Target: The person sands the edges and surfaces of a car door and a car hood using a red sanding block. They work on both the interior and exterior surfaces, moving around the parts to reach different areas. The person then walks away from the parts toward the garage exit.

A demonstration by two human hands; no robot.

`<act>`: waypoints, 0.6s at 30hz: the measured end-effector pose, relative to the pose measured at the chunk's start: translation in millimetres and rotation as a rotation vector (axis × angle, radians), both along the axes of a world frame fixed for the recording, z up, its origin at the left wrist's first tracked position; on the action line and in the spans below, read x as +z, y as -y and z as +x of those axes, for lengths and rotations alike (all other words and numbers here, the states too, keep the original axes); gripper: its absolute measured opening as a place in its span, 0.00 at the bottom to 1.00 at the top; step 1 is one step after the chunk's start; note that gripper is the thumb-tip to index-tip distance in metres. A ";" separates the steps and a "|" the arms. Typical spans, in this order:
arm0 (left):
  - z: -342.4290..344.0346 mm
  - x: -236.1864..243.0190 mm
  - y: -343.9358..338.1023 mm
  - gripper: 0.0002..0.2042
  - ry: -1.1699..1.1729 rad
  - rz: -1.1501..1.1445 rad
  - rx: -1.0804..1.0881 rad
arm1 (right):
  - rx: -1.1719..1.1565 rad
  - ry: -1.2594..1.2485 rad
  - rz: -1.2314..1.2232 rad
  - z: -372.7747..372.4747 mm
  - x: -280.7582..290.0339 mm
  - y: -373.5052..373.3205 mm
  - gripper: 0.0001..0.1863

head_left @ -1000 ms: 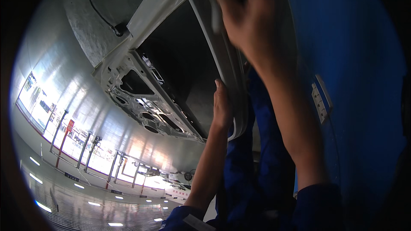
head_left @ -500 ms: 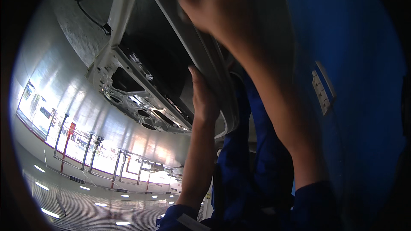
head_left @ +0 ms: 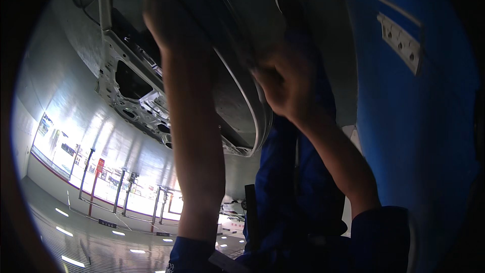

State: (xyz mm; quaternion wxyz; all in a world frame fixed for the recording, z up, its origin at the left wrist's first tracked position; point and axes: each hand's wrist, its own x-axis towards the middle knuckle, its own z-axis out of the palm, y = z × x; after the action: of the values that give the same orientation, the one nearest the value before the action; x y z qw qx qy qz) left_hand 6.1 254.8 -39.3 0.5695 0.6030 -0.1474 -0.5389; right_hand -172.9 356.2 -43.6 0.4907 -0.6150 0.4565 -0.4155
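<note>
A car door (head_left: 134,65) with a bare metal inner frame and cut-outs stands at my left. Along its near side runs a curved, pale-edged strip (head_left: 249,102), bending round at the lower corner. My left hand (head_left: 174,23) reaches far up over the dark part of the door, its thumb stretched out; its other fingers are lost in shadow. Beside the strip is my right hand (head_left: 288,81), its fingers curled closed against the door's edge. Whatever it pinches there is too dark and blurred to name.
A blue panel (head_left: 399,136) rises at my right, with a pale slotted plate (head_left: 401,43) on it. My blue-trousered legs (head_left: 283,172) and one dark shoe (head_left: 292,10) are below. Posts and rails (head_left: 118,192) stand beyond the door at left.
My left hand has moved up and left over the door. My right hand has come down from the top to the door's near edge, fingers curled. The view has shifted.
</note>
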 end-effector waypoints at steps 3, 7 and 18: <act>1.3 -4.5 -25.1 0.25 0.117 0.003 -0.090 | -0.063 -0.070 0.051 -17.9 5.4 -92.0 0.01; -65.0 13.9 -131.7 0.31 0.029 0.022 -0.149 | -0.178 -0.105 0.266 -16.6 8.7 -164.7 0.09; -56.6 11.5 -189.5 0.39 -0.086 0.100 -0.486 | -0.229 0.031 -0.032 39.8 -28.3 9.3 0.18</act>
State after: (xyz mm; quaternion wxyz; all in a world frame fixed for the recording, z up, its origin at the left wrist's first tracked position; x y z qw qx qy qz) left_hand -50.5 444.3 -27.7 0.3984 0.5538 -0.2370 -0.6917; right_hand -133.2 346.9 -71.9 0.4371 -0.5601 0.5092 -0.4857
